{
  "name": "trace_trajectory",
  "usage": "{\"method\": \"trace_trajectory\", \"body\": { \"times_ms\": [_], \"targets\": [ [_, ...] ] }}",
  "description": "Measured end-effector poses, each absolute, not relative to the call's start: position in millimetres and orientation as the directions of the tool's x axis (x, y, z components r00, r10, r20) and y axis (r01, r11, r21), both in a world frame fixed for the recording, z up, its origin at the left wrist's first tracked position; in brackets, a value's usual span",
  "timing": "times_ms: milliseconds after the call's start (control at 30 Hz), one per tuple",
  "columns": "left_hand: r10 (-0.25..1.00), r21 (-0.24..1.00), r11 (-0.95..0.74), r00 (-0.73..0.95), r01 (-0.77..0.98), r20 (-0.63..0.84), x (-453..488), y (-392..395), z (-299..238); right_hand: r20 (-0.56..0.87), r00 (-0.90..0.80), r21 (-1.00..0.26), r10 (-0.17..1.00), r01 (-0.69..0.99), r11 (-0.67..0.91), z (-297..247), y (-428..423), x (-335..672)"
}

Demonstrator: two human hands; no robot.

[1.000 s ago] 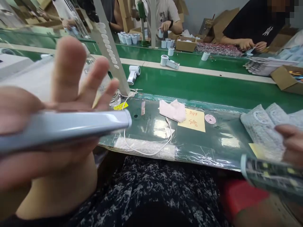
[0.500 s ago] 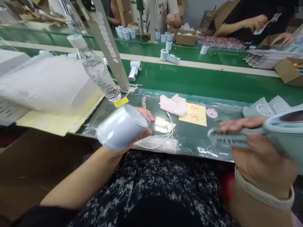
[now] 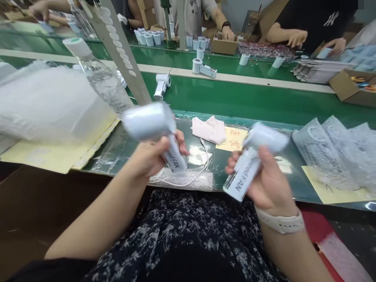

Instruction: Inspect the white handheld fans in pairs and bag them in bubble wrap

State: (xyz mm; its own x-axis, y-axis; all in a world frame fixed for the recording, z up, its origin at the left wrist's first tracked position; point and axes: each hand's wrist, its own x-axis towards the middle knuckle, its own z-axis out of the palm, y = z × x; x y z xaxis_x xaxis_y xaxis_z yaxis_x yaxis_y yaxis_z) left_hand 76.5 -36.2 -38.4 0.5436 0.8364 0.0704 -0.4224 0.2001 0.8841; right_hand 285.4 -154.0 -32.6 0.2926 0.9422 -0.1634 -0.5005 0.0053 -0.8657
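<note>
Fan (image 3: 149, 121) sits gripped in closed left hand (image 3: 148, 158), second fan (image 3: 252, 158) in closed right hand (image 3: 266, 180), heads leaning apart, handle ends facing each other.

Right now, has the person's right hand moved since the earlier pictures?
Yes: the right hand has moved left, toward the person's middle. It now sits just below and right of the yellow note, where earlier it was far to the note's right.

Heads of left fan (image 3: 155, 133) and right fan (image 3: 254, 158) blurred.
</note>
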Motion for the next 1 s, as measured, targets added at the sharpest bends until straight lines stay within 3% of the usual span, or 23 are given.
{"method": "trace_trajectory", "body": {
  "times_ms": [100, 200, 667, 733, 800, 867, 1000],
  "targets": [
    [0.863, 0.816, 0.444, 0.423, -0.371, -0.277, 88.5, -25.3, -70.4, -0.205, 0.092, -0.808, 0.974, -0.578, -0.115, -50.7, -152.9, 276.4],
    [0.845, 0.755, 0.529, 0.324, -0.389, -0.425, 94.7, -20.5, -79.4, -0.158, -0.007, -0.771, 0.987, -0.624, -0.127, -49.7, -155.8, 270.3],
    [0.863, 0.871, 0.442, 0.368, -0.214, -0.347, 97.9, -31.1, -80.6, -0.081, -0.079, -0.716, 0.994, -0.689, -0.113, -32.5, -163.1, 259.9],
    [0.865, 0.867, 0.443, 0.362, -0.227, -0.347, 97.0, -30.8, -82.6, -0.038, 0.007, -0.813, 0.999, -0.581, -0.027, -34.0, -165.9, 260.0],
    [0.872, 0.871, 0.43, 0.36, -0.237, -0.333, 96.2, -30.5, -85.7, 0.074, 0.183, -0.938, 0.98, -0.321, 0.131, -39.2, -166.9, 261.8],
    [0.881, 0.884, 0.401, 0.366, -0.241, -0.3, 96.0, -30.4, -89.1, 0.217, 0.312, -0.968, 0.925, -0.052, 0.244, -47.7, -163.2, 265.7],
    [0.894, 0.905, 0.359, 0.362, -0.228, -0.264, 96.3, -30.6, -92.3, 0.218, 0.292, -0.975, 0.931, 0.111, 0.193, -64.7, -146.7, 277.9]
  ]
}}
